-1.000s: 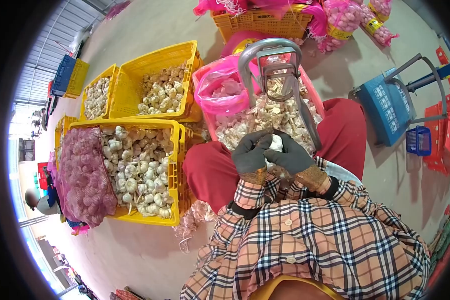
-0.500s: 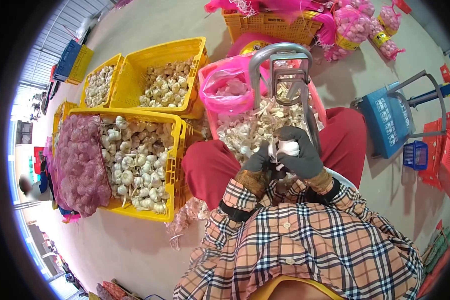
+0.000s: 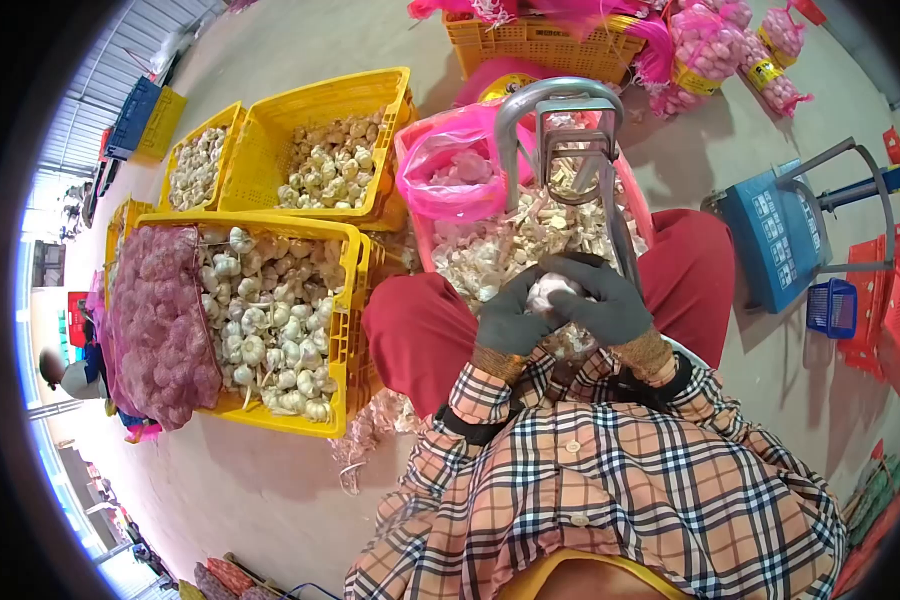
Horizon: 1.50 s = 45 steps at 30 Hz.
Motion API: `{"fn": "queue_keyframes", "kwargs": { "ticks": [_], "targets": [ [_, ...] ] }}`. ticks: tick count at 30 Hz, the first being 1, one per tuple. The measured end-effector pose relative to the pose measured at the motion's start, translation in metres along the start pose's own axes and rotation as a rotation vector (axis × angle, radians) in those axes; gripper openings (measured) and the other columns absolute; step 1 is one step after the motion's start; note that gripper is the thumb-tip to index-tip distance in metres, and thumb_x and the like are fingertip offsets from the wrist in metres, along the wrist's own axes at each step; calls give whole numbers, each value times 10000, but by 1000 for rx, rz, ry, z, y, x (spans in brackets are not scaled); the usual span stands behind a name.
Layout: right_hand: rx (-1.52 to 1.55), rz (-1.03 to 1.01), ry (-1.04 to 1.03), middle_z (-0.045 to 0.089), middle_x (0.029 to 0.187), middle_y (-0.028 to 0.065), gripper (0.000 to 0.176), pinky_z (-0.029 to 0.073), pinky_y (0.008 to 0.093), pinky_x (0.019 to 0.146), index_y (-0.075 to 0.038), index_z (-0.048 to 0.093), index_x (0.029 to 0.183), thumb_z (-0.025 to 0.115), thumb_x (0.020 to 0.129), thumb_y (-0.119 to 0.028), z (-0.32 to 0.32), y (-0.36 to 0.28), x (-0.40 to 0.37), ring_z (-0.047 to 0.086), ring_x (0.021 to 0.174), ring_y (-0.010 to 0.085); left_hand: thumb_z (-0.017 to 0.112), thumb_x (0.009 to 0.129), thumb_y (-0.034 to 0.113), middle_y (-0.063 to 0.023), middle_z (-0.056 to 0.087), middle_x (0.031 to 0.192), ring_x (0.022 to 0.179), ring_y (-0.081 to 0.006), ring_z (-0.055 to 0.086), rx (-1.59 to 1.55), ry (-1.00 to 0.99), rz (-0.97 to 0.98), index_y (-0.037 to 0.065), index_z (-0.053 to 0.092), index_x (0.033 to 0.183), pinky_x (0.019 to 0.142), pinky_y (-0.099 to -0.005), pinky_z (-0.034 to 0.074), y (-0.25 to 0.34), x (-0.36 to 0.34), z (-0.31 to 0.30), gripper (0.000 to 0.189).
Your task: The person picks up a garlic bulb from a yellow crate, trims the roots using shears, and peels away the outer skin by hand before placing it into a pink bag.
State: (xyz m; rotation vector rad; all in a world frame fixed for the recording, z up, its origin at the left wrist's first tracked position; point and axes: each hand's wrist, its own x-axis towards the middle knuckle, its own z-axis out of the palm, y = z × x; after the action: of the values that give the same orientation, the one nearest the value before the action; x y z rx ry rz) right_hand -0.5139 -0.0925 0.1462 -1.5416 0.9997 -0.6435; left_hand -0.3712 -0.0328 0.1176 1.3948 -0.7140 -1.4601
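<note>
Left hand (image 3: 513, 318), right hand (image 3: 615, 312) grip bulb (image 3: 554, 291) beside tub (image 3: 423, 238); slack gloved fingers might drop it.

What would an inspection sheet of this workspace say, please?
Surface: pale floor, skins scattered beside the front yellow crate.
Things: garlic bulb held near the pink crate.
Clutter: pink plastic bag on the pink crate; mesh sack over the front yellow crate.
Grip: left hand and right hand, gloved, both closed around the bulb.
Cables: thin blue strand at the bottom edge, too small to identify.
Surroundings: another person far left; filled net bags upper right.
</note>
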Motion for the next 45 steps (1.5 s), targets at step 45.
{"fn": "queue_keyframes", "kwargs": {
  "ticks": [45],
  "targets": [
    [-315,-92,382,547,1013,64,345,399,273,818,7,502,1129,453,919,-262,-47,105,11,497,903,139,623,743,172,-72,584,886,719,-154,551,-380,406,240,24,514,1118,604,-231,456,5,-28,-277,417]
  ]
}}
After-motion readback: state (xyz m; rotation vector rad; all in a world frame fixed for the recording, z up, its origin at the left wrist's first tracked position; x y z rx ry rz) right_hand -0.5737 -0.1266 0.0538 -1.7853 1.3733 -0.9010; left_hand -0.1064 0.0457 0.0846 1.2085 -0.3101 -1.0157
